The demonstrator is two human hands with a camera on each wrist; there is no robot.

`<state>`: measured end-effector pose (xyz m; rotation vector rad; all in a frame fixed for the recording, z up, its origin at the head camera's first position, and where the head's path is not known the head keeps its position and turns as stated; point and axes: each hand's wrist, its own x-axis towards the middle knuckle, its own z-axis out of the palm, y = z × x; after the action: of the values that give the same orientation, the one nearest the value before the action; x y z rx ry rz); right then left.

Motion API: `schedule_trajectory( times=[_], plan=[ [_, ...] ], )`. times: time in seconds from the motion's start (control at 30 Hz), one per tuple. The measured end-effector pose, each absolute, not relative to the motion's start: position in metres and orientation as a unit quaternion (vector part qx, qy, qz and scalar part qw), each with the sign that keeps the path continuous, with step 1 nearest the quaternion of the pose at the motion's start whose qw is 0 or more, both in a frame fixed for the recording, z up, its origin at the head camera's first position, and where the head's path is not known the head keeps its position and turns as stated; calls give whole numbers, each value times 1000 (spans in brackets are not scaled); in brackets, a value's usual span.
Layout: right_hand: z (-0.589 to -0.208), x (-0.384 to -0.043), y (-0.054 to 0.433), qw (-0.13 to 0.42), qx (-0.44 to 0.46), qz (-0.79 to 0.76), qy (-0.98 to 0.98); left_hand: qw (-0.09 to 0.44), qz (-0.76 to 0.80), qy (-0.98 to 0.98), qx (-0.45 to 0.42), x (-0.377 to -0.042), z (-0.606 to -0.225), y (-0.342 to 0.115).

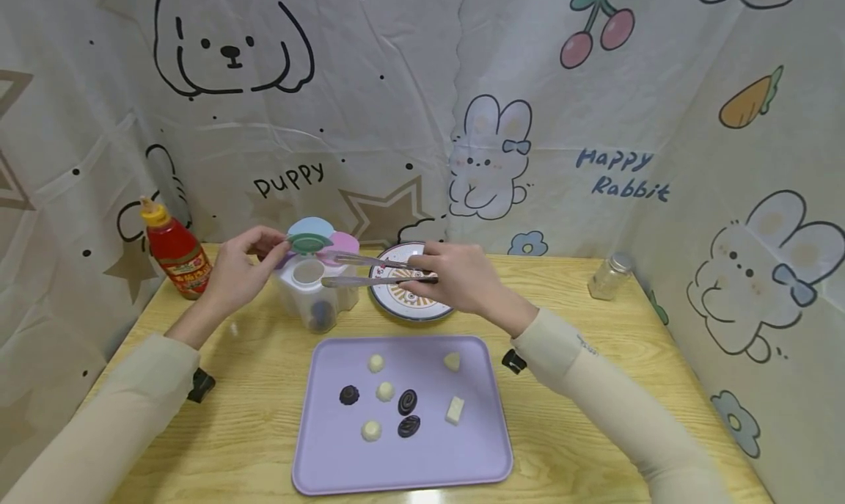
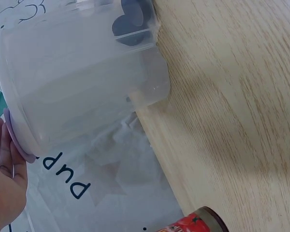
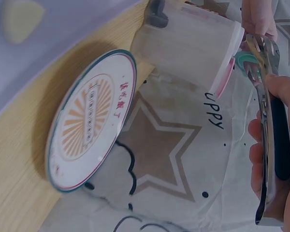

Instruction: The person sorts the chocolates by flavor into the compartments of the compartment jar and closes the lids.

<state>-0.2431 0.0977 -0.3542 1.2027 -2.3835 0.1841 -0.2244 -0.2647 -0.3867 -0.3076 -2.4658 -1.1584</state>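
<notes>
My left hand (image 1: 240,265) pinches the edge of a raised green lid (image 1: 309,244) on a translucent container (image 1: 290,291) with several coloured lids. Below this lid, one round opening is uncovered. A dark item (image 1: 321,315) shows through the container's lower wall. In my right hand (image 1: 458,276) I grip metal tongs (image 1: 370,281) with dark handles. The tongs' arms are spread, and their tips are close to the uncovered opening with nothing visible between them. A purple tray (image 1: 436,460) in front carries several small white and dark pieces that look like chocolates.
A round patterned plate (image 1: 412,315) stands behind the tongs, right of the container. A red sauce bottle (image 1: 178,254) with a yellow cap is at the back left. A small glass jar (image 1: 609,278) is at the back right. A printed curtain surrounds the wooden table (image 1: 224,416).
</notes>
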Motion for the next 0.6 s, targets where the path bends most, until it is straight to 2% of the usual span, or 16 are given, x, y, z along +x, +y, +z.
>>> schedule_trajectory(
  times=[0.17, 0.6],
  plan=[
    [-359, -234, 120, 236, 438, 73, -864, 195, -413, -883, -107, -224, -387, -265],
    [-380, -204, 177, 209, 419, 89, -879, 200, -418, -880, -108, -225, -388, -265]
  ],
)
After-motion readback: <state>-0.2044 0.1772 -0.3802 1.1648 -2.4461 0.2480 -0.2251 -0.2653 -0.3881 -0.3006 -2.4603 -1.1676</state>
